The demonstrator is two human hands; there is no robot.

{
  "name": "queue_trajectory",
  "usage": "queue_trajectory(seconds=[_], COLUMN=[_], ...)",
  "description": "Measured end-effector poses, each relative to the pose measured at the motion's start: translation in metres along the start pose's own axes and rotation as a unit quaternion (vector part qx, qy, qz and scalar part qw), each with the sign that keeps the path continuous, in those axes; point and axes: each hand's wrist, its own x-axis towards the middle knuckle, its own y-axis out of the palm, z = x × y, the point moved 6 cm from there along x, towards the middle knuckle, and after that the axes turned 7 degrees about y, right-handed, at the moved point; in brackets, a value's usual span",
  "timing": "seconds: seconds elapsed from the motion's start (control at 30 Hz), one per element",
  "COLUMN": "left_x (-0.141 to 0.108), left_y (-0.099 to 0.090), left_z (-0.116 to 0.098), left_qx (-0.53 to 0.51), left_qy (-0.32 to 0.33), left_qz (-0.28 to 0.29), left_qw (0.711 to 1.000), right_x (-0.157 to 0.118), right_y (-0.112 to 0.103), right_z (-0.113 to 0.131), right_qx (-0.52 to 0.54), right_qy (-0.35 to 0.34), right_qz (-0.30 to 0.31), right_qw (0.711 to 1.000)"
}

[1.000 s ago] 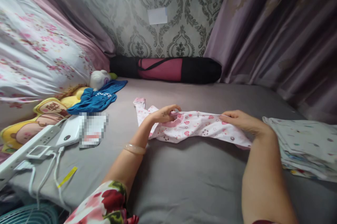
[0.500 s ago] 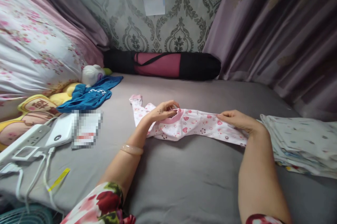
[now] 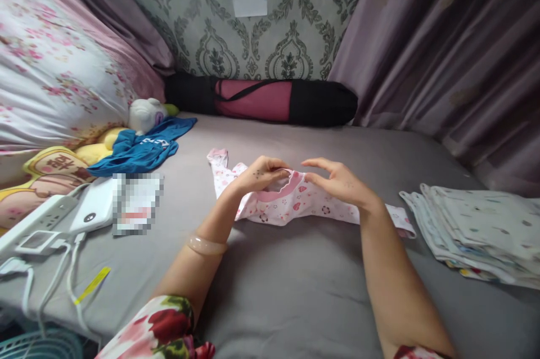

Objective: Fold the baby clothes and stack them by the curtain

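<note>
A small white baby shirt (image 3: 291,204) with pink hearts and flowers lies on the grey sheet, sleeves out to both sides. Its pink neckline is turned towards me. My left hand (image 3: 264,173) holds the neck edge on the left, its fingertips partly hidden by the collar. At the neckline's right side is my right hand (image 3: 337,179), thumb and fingers apart, the thumb at the cloth by the collar. One sleeve passes beneath my right wrist and its cuff shows beyond it.
Folded cloths (image 3: 481,229) are stacked at the right. A black and pink long bag (image 3: 253,101) lies along the wall. On the left are a blue garment (image 3: 139,151), a white power bank (image 3: 95,207), a power strip (image 3: 42,224) with cables and plush toys (image 3: 145,115).
My right hand has let go of the right sleeve and moved left to the neckline, its fingers parting. My left hand stays at the collar.
</note>
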Motion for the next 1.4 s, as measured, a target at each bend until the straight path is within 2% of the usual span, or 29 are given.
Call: queue_trajectory(seconds=[0.07, 0.17, 0.27, 0.37, 0.5, 0.6, 0.77, 1.0, 1.27, 1.4], left_x=[-0.003, -0.006, -0.007, -0.011, -0.023, -0.027, -0.021, -0.019, -0.022, -0.027], left_y=[0.001, 0.001, -0.005, -0.023, -0.040, -0.044, -0.035, -0.041, -0.054, -0.060], left_z=[-0.009, -0.013, -0.007, 0.001, 0.014, 0.021, 0.031, 0.034, 0.017, 0.007], left_qx=[-0.022, -0.058, -0.084, -0.070, -0.013, -0.013, -0.005, 0.042, 0.070, 0.067], left_qy=[0.015, 0.017, 0.013, 0.011, -0.049, -0.067, -0.063, -0.058, -0.023, 0.007], left_qz=[0.001, -0.001, -0.014, -0.046, -0.015, 0.004, 0.017, -0.055, -0.128, -0.134], left_qw=[1.000, 0.998, 0.996, 0.996, 0.999, 0.998, 0.998, 0.996, 0.989, 0.989], right_x=[-0.002, -0.003, -0.001, 0.003, 0.008, 0.008, 0.009, 0.010, 0.005, -0.001], right_y=[0.015, 0.024, 0.020, 0.008, -0.004, -0.006, -0.006, -0.005, -0.004, -0.008], right_z=[0.016, 0.021, 0.010, -0.007, -0.032, -0.043, -0.051, -0.055, -0.041, -0.033], right_qx=[0.014, 0.011, 0.011, 0.053, 0.103, 0.140, 0.148, 0.154, 0.083, 0.053], right_qy=[-0.036, -0.042, -0.009, 0.018, 0.063, 0.080, 0.094, 0.101, 0.100, 0.091], right_qz=[0.036, 0.070, 0.070, 0.034, -0.010, -0.015, -0.019, 0.001, 0.032, 0.033], right_qw=[0.999, 0.997, 0.997, 0.998, 0.993, 0.987, 0.984, 0.983, 0.991, 0.994])
